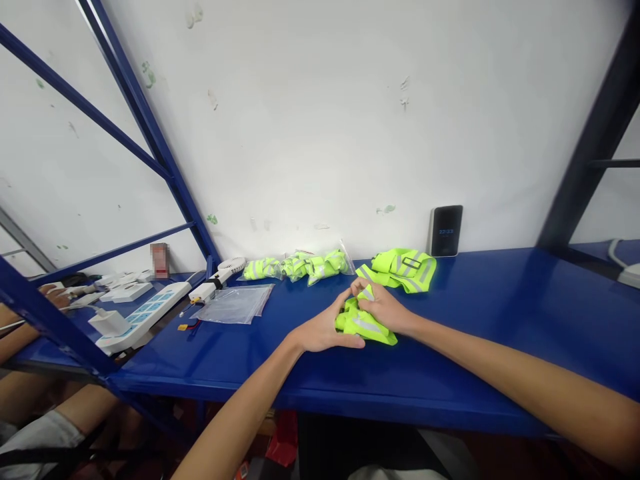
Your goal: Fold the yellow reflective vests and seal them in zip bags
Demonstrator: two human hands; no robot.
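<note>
On the near part of the blue desk [215,353], 1 crumpled fluorescent bundle [364,325] sits between 2 hands, its longer side appearing to slant from far left to near right. The left hand [321,328] holds it in a cupped grip around the left side, thumb at the near edge; the right hand [389,309] has its grip closed on the cloth from the far right. Both touch it, so neither is nearer. Clear bags [235,305] lie left; farther, bagged bundles [300,265] lie far left and 1 loose striped piece [393,261] just beyond the right hand.
</note>
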